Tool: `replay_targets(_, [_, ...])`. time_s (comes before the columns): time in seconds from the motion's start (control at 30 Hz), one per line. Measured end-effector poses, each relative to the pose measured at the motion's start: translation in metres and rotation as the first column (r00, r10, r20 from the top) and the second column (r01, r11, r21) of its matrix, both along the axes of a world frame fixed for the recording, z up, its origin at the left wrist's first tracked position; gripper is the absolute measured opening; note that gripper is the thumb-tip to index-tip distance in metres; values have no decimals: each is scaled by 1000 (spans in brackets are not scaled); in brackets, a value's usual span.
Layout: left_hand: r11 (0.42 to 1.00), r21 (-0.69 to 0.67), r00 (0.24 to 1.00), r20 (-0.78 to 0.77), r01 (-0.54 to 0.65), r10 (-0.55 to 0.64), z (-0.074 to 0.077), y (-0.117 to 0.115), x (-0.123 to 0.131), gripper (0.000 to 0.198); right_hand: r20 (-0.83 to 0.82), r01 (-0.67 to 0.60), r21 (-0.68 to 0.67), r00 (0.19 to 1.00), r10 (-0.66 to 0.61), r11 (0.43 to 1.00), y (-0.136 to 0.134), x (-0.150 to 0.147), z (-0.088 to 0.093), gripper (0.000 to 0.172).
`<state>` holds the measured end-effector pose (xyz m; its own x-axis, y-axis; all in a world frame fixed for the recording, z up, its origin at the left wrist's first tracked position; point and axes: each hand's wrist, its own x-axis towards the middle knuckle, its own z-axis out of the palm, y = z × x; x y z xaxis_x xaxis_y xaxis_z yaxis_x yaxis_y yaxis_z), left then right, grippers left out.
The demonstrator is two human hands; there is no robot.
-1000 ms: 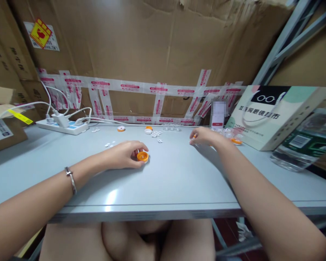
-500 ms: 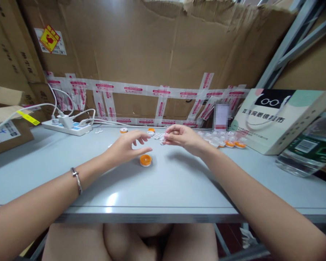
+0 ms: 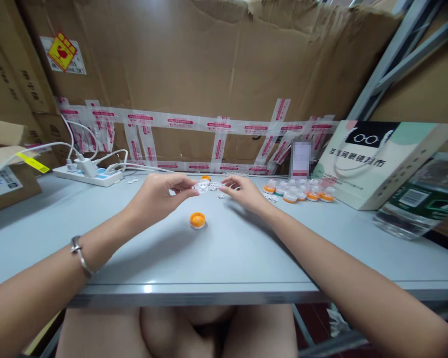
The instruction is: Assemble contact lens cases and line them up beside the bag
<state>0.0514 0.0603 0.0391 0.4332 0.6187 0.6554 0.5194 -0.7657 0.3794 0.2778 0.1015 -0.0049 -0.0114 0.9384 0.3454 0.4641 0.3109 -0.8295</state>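
Between thumb and fingers, my left hand (image 3: pixel 164 191) pinches a clear round plastic piece (image 3: pixel 203 186), held over the middle of the table. My right hand (image 3: pixel 244 191) is low at the right edge of a pile of small white plastic pieces (image 3: pixel 215 186). Its fingertips are drawn together, and whatever lies between them is too small to make out. An orange and white round cap (image 3: pixel 197 220) rests nearer to me, open side up. Another orange cap (image 3: pixel 206 178) sits behind the clear piece, partly covered by it.
At the right back stand several clear-topped orange cases (image 3: pixel 300 191), beside a paper bag (image 3: pixel 353 164) and a large plastic bottle (image 3: pixel 412 199). A power strip (image 3: pixel 89 175) with cables lies at the left back. Cardboard (image 3: pixel 194 74) walls off the far side.
My left hand has closed on the clear round piece, having been open and empty. My right hand has moved slightly right and down beside the white pile. The view has shifted slightly.
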Motion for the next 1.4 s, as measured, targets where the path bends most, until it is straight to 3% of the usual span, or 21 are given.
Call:
replay_targets(0.1, [997, 53, 998, -27, -60, 61, 7, -22, -5, 15, 48, -10, -12, 999, 11, 1000, 11, 3, -13, 20])
replay_targets(0.17, [993, 67, 995, -14, -98, 99, 1, -40, -8, 15, 46, -32, -36, 998, 34, 999, 16, 0, -18, 16])
replay_targets(0.3, [977, 85, 978, 93, -197, 189, -29, -66, -8, 7, -44, -62, -106, 997, 58, 992, 16, -3, -19, 13])
replay_targets(0.47, [974, 62, 970, 121, -219, 210, -55, -71, -3, 5, -270, -170, -233, 957, 104, 958, -3, -7, -8, 4])
replay_targets(0.57, [971, 41, 964, 135, -235, 228, -56, -70, -4, 6, -406, -287, -247, 898, 170, 926, -19, -16, 4, 15])
replay_targets(0.67, [960, 21, 946, 181, -278, 270, -55, -73, -5, 8, -570, -450, -218, 779, 262, 866, -34, -28, 13, 24])
replay_targets(0.87, [945, 8, 919, 236, -326, 315, -58, -77, -5, 9, -604, -558, -142, 703, 375, 818, -50, -45, 12, 35])
replay_targets(0.97, [948, -7, 918, 246, -319, 311, -59, -77, -6, 7, -583, -585, -88, 686, 435, 806, -54, -49, 10, 36])
replay_targets(1.13, [947, -20, 915, 249, -321, 316, -59, -77, -6, 6, -528, -569, -39, 710, 467, 821, -63, -53, 14, 18])
replay_targets(1.4, [943, 34, 918, 246, -330, 312, -59, -79, -6, 6, -477, -597, -162, 745, 467, 786, -67, -58, 11, 21])
